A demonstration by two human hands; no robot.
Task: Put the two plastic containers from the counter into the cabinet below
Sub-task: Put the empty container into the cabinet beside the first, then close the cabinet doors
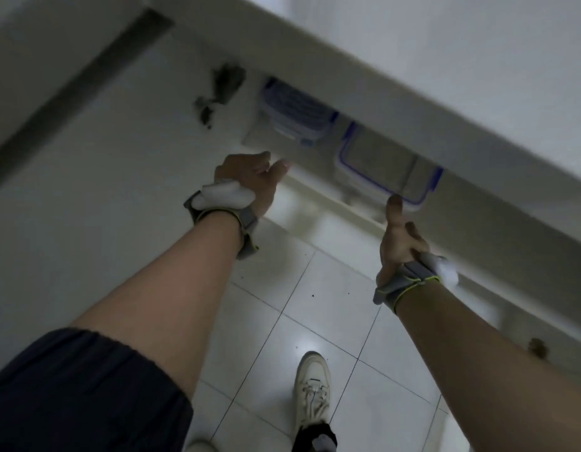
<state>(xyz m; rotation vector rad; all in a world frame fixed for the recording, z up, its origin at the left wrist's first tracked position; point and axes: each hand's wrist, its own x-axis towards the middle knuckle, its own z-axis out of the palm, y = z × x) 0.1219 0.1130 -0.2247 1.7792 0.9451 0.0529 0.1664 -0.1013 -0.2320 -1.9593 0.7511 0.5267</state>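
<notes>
Two clear plastic containers with blue-rimmed lids stand inside the open cabinet under the counter. The left container [295, 115] sits further back, and the right container [380, 164] is nearer the cabinet's front edge. My left hand [250, 177] hovers just in front of the cabinet floor, below the left container, fingers apart and holding nothing. My right hand [400, 243] is below the right container. Its thumb points up and its tip reaches the container's near corner, while the fingers are loosely bent around nothing. The picture is blurred.
The white counter edge [396, 102] overhangs the cabinet and hides the containers' far sides. The open cabinet door [103, 164] stands to the left, with a dark hinge [224, 89] on it. Below are white floor tiles [315, 298] and my shoe [312, 386].
</notes>
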